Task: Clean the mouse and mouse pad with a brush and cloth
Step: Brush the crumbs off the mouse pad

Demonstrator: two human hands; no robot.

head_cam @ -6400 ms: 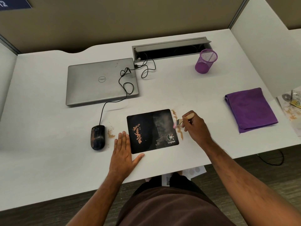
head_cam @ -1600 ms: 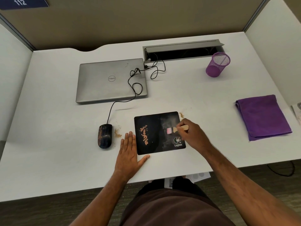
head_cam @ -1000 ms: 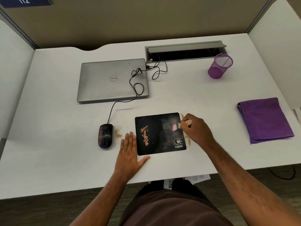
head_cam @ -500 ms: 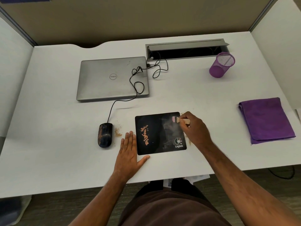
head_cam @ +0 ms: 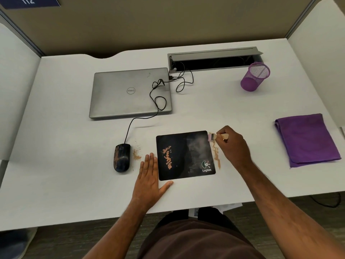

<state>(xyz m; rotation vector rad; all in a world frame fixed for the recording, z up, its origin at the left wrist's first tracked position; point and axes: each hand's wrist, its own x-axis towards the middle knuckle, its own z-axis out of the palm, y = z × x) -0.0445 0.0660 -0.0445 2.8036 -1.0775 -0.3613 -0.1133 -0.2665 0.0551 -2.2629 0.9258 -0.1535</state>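
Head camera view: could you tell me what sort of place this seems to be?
Most likely an office cubicle or shared study carrel: a white desk walled by partition panels, a numbered sign, a closed laptop, and a cable tray set into the desk.

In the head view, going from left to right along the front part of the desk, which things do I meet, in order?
mouse → small crumb pile → left hand → mouse pad → line of crumbs → right hand holding the brush → purple cloth
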